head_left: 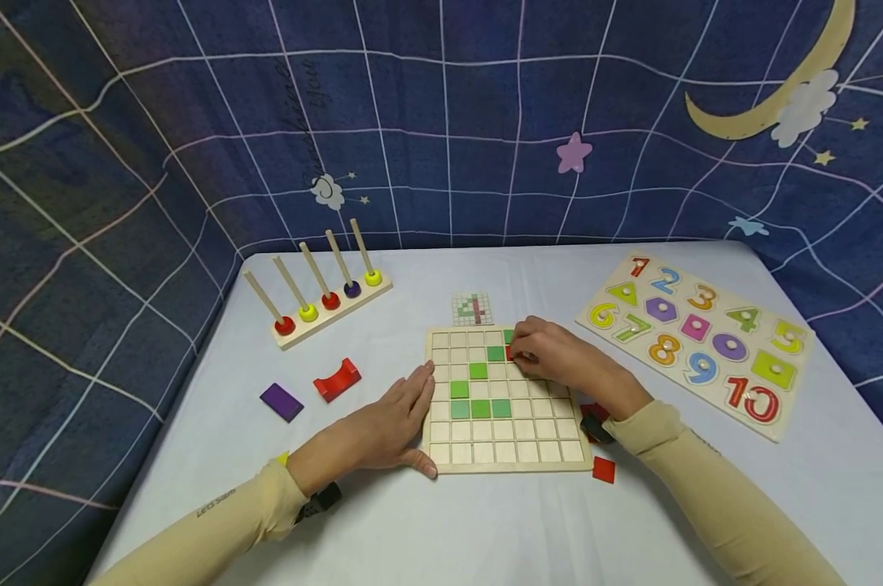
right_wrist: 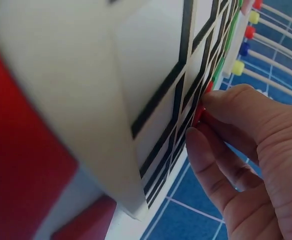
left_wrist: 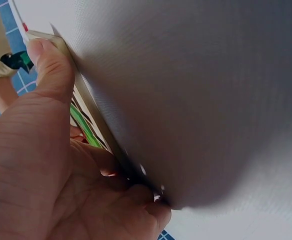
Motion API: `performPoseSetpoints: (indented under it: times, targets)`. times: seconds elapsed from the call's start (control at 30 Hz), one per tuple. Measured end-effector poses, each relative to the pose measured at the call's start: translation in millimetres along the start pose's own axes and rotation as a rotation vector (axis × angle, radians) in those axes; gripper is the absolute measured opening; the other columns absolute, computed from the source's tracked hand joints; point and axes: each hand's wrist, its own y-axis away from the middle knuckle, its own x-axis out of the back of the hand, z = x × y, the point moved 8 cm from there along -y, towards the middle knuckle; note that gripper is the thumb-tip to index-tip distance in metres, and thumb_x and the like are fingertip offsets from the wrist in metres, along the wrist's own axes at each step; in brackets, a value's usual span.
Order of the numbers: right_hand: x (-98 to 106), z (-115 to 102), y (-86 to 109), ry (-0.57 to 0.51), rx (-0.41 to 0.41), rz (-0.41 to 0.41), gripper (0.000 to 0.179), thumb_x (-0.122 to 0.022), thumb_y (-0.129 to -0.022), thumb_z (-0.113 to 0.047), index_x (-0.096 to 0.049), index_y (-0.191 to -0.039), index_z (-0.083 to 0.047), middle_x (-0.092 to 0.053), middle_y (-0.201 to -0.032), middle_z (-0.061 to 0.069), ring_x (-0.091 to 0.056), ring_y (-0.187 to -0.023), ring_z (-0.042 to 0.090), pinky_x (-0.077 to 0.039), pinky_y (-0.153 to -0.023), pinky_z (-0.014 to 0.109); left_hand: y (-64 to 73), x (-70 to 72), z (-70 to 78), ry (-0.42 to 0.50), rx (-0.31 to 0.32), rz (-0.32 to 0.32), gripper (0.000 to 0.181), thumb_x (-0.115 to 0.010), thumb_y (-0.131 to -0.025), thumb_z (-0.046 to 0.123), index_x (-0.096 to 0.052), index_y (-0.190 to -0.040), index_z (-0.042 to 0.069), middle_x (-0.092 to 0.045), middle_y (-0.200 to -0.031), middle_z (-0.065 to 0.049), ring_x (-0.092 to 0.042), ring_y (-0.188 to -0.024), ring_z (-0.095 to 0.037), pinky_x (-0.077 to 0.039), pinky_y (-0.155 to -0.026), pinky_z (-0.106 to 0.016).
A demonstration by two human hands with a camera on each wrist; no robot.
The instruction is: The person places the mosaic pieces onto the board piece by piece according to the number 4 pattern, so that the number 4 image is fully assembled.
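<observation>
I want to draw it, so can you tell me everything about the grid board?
The grid board looks like pale wood, nearly square, with a rim and thin strips making rows of little squares. It lies flat on the white cloth. Green tiles fill some squares; many are bare. The left hand touches its left edge, and the right hand pinches a red tile near its far edge.
</observation>
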Motion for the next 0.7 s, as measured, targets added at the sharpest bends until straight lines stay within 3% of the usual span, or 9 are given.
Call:
performPoseSetpoints:
  times: [0.2,0.37,0.7]
  targets:
    - [0.1,0.1,0.7,0.007,-0.003,0.017,0.009,-0.080,-0.091,0.003,-0.082,-0.099,-0.002,-0.073,-0.099,0.009,-0.065,-0.095,0.020,-0.062,-0.080,0.033,1.2,0.3,0.3,-0.013,-0.001,0.003,0.132,-0.072,-0.083,0.076,-0.013,-0.170,-0.005,-0.002,-0.181,-0.022,-0.007,-0.170,-0.035,-0.021,-0.137,-0.046]
    - [0.7,-1.7,-0.8,-0.004,-0.037,-0.037,0.007,-0.082,-0.093,-0.005,-0.080,-0.100,-0.003,-0.072,-0.101,0.008,-0.061,-0.093,0.019,-0.060,-0.080,0.033,1.3,1.1,-0.1,-0.011,0.001,0.010,0.132,-0.073,-0.083,0.075,-0.013,-0.169,-0.005,-0.002,-0.181,-0.022,-0.008,-0.170,-0.036,-0.022,-0.137,-0.046]
    - [7.5,0.6,9.6,-0.059,-0.118,-0.099,0.015,-0.078,-0.098,-0.010,-0.080,-0.111,-0.003,-0.071,-0.125,0.014,-0.065,-0.118,0.029,-0.061,-0.099,0.045,0.8,0.2,0.1,0.002,0.002,0.003,0.132,-0.073,-0.083,0.075,-0.013,-0.169,-0.005,-0.001,-0.181,-0.022,-0.007,-0.170,-0.035,-0.021,-0.138,-0.046]
